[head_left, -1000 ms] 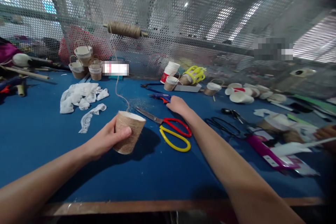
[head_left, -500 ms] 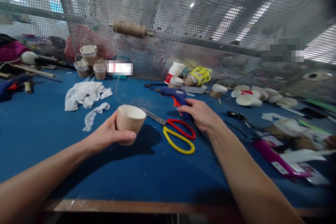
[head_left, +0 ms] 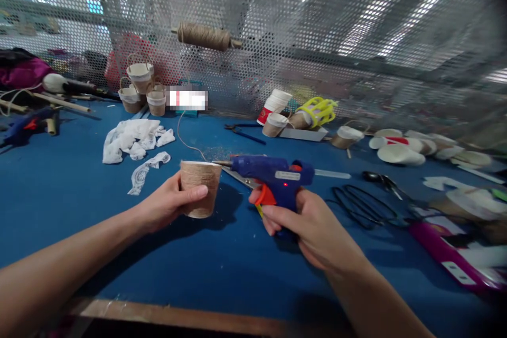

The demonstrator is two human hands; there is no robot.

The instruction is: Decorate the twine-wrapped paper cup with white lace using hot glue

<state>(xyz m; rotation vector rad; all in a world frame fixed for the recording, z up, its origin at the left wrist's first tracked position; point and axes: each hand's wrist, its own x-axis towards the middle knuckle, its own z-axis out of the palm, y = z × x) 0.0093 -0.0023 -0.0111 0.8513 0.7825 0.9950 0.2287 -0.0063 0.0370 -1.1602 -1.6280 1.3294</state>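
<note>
My left hand [head_left: 174, 198] is closed around a twine-wrapped paper cup [head_left: 199, 190], held upright above the blue table with the thumb across its front. In my right hand [head_left: 304, 222] is a blue hot glue gun [head_left: 273, 171], with fingers around its handle and by the orange trigger. The gun's metal nozzle points left and is at the cup's right rim; I cannot tell whether it touches. A clear glue stick [head_left: 332, 174] sticks out of the gun's back. Scissors [head_left: 241, 178] lie behind, mostly hidden by the gun and my right hand.
White lace [head_left: 132, 137] lies to the left. At the back are small twine buckets [head_left: 156, 101], pliers [head_left: 245, 132] and stacked paper cups [head_left: 275, 103]. A twine spool [head_left: 204, 36] hangs on the mesh. A coiled black cable [head_left: 362, 208] and a purple power strip [head_left: 443, 259] lie right.
My right hand has lifted the glue gun off the table and brought its nozzle left to the cup's rim. The cup has tilted slightly, so less of its inside shows.
</note>
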